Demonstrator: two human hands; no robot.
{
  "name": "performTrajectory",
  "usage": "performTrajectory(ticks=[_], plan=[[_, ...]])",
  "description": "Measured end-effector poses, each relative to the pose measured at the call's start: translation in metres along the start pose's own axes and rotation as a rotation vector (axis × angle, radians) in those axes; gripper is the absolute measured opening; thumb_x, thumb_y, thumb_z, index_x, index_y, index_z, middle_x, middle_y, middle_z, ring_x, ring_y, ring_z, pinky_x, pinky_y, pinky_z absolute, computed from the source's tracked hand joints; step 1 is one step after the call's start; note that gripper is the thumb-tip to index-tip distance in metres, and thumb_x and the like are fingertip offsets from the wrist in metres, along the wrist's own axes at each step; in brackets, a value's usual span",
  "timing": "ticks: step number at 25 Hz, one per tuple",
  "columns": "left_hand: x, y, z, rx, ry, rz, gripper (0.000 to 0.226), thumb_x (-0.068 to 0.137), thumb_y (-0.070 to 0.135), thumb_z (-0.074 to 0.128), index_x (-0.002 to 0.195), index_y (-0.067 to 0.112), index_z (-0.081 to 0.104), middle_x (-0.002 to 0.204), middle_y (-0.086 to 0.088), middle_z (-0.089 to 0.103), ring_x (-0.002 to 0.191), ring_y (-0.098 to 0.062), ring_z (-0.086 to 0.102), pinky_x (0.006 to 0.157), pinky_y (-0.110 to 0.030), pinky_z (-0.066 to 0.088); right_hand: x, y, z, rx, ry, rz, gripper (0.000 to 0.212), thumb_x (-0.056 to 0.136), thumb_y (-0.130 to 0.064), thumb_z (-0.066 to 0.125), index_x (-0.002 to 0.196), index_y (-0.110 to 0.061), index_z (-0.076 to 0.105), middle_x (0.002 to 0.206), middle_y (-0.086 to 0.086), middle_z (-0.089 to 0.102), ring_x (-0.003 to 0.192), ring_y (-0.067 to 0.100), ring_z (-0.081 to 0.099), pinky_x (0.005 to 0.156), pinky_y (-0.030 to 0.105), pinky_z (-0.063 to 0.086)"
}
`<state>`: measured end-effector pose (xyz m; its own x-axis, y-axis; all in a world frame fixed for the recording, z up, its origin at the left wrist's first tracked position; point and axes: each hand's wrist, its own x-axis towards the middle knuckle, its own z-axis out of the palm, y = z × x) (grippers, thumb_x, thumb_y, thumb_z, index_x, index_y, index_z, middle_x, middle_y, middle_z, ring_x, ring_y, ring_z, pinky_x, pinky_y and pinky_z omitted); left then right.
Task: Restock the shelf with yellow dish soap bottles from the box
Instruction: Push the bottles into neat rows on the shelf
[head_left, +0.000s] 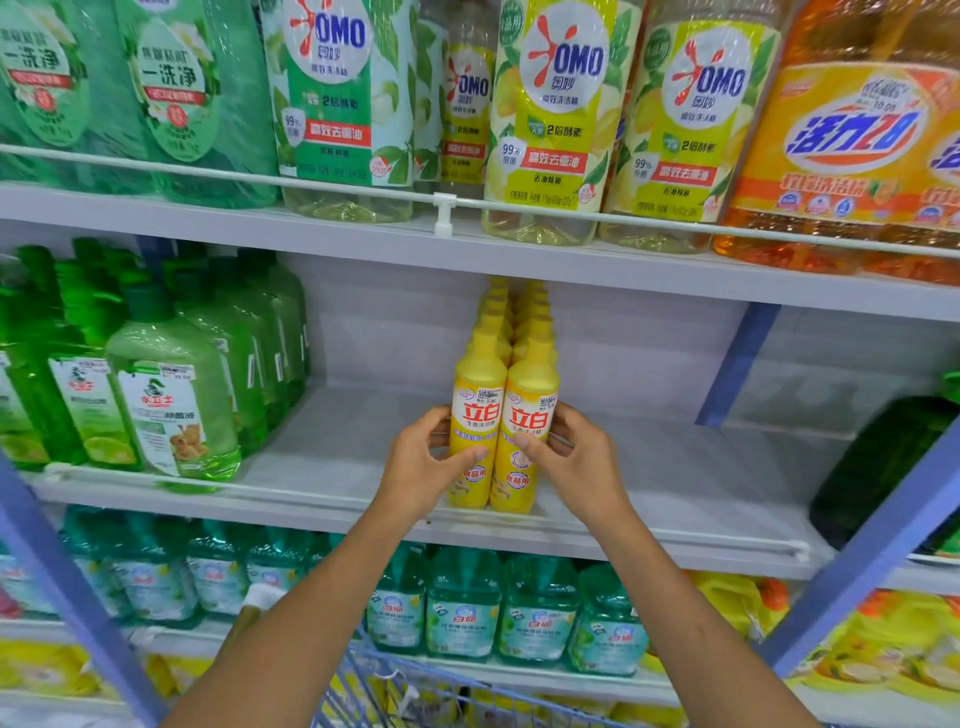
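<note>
While left hand (415, 462) grips front-left yellow bottle (475, 395), right hand (582, 457) grips front-right yellow bottle (527, 400); red lettering.

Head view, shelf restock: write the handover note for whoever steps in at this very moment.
Hands: the left hand grips the left front yellow bottle; the right hand grips the right front yellow bottle. Both bottles stand upright at the front edge of the middle shelf.
Done: two rows of yellow bottles run back behind them.
Left: release, then probably fill the bare shelf on either side. The box is not in view; a cart basket shows below.
</note>
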<state>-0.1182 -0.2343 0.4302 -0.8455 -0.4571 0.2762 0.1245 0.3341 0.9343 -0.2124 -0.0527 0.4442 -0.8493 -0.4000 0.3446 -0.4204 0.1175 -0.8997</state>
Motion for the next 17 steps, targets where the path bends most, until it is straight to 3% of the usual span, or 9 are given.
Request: performTrajectory(ticks=[7, 12, 17], plan=[[-0.007, -0.007, 0.010, -0.058, 0.068, -0.026, 0.058, 0.074, 0.023, 0.089, 0.124, 0.021, 0.061, 0.112, 0.011, 0.071, 0.102, 0.001, 0.066, 0.079, -0.013, 0.054, -0.014, 0.009, 0.020, -0.129, 0.210, -0.041, 0.059, 0.074, -0.040, 0.089, 0.125, -0.021, 0.066, 0.114, -0.008, 0.072, 0.098, 0.000, 0.069, 0.086, 0.016, 0.057], [-0.004, -0.009, 0.012, -0.071, 0.053, -0.035, 0.058, 0.073, 0.024, 0.089, 0.125, 0.020, 0.062, 0.113, 0.009, 0.071, 0.104, -0.005, 0.067, 0.088, -0.022, 0.057, -0.006, 0.007, 0.003, -0.083, 0.052, 0.004, 0.059, 0.077, -0.031, 0.087, 0.129, -0.019, 0.063, 0.120, -0.007, 0.071, 0.104, -0.001, 0.068, 0.092, 0.020, 0.056], [-0.006, -0.008, 0.016, -0.062, 0.072, -0.050, 0.058, 0.074, 0.025, 0.088, 0.125, 0.022, 0.061, 0.113, 0.012, 0.070, 0.104, -0.004, 0.067, 0.080, -0.015, 0.055, -0.008, 0.006, 0.001, -0.066, 0.030, 0.004, 0.060, 0.079, -0.030, 0.085, 0.133, -0.020, 0.061, 0.123, -0.006, 0.070, 0.108, 0.004, 0.068, 0.094, 0.025, 0.057]])
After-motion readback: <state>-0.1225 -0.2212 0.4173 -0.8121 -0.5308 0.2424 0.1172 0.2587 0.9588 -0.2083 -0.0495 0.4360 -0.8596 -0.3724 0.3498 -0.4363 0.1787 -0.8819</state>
